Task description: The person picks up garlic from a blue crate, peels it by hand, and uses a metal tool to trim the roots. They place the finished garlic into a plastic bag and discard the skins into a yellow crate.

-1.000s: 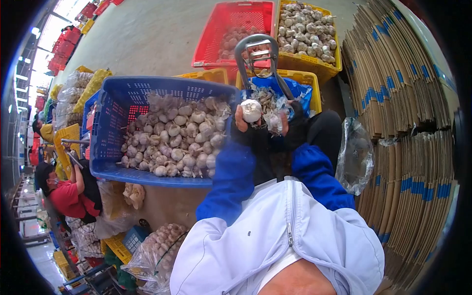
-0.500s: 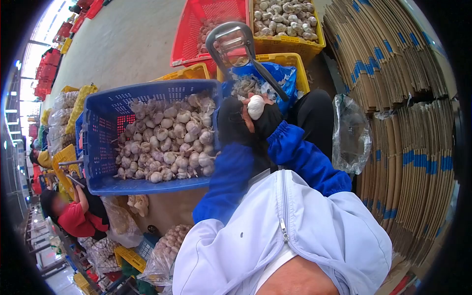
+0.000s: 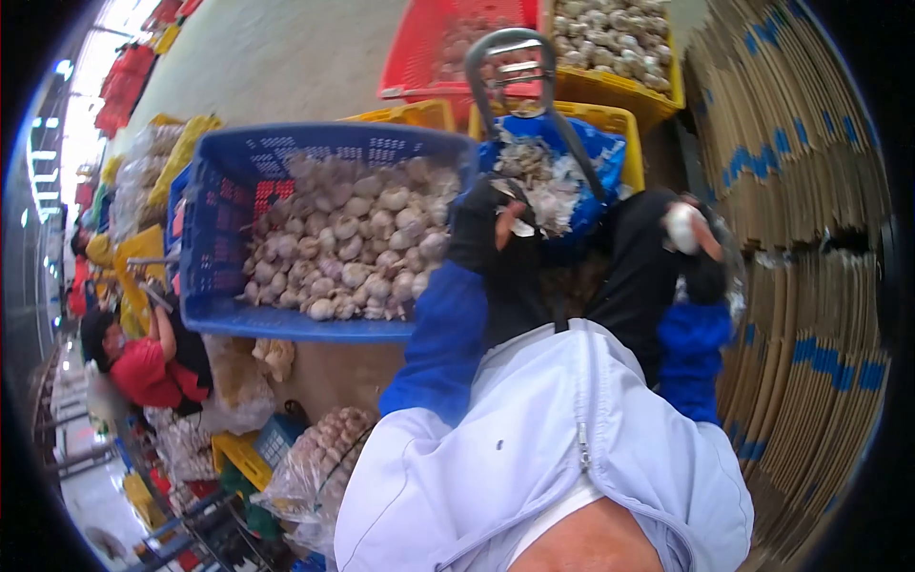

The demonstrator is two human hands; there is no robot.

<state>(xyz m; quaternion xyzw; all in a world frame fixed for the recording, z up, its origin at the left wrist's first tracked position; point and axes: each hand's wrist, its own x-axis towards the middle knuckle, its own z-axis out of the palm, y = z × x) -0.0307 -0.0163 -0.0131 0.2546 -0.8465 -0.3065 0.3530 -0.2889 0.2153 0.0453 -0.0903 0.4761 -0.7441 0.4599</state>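
My right hand, in a black glove with bare fingertips, is closed around a white garlic bulb beside my right knee. My left hand, gloved the same way, is near my left knee at the right end of the blue crate. Its fingers are curled, with a whitish scrap by them that I cannot make out. Many unpeeled garlic bulbs fill the blue crate. Between the hands and farther off, loose garlic skins lie in a blue bag set in a yellow crate.
A grey metal handle frame rises over the blue bag. Behind stand a red crate and a yellow crate of pale garlic. Flattened cardboard boxes are stacked at right. A person in red works at left, near bagged garlic.
My hands have parted: the right has swung right past the knee with the white bulb, while the left stays near the crate. The view has shifted, moving the crates rightward in the picture.
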